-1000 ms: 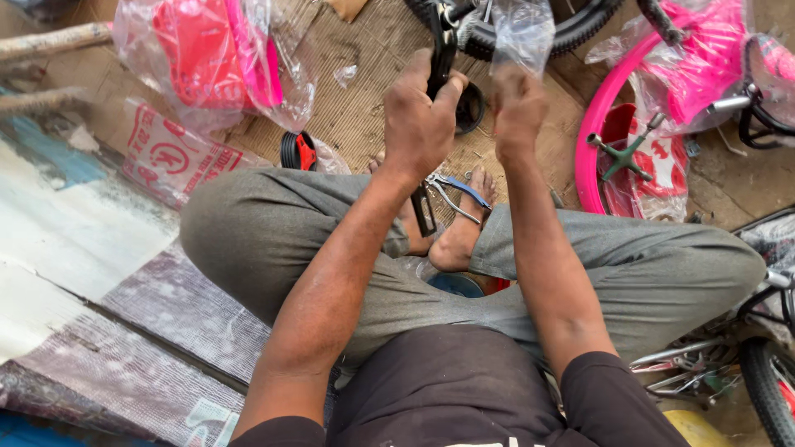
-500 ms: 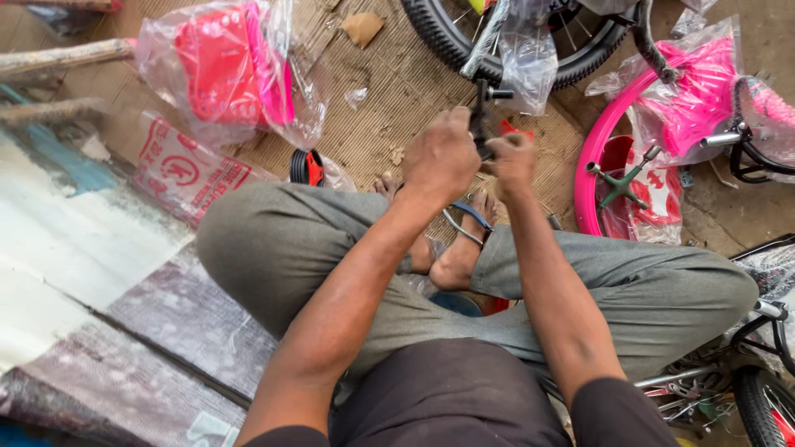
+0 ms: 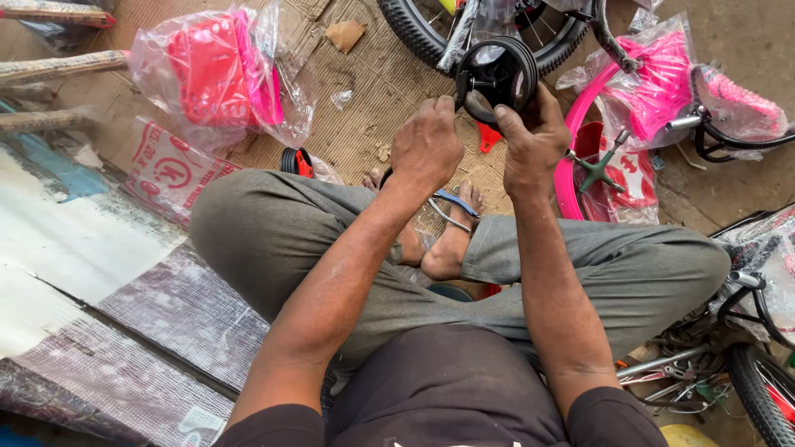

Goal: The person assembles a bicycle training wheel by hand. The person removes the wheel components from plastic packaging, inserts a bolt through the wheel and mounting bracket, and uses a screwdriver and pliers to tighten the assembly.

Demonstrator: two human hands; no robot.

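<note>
Newly raised small black wheel [image 3: 497, 79] (both hands gripping)

The top edge cuts off the black tyre [image 3: 431, 37] beyond the hands.

At the upper left of the frame you see a bagged pink plastic part [image 3: 219, 74]; at the upper right, a pink bicycle frame [image 3: 654, 91] in wrap; a black tyre [image 3: 414, 33] at top centre.
</note>
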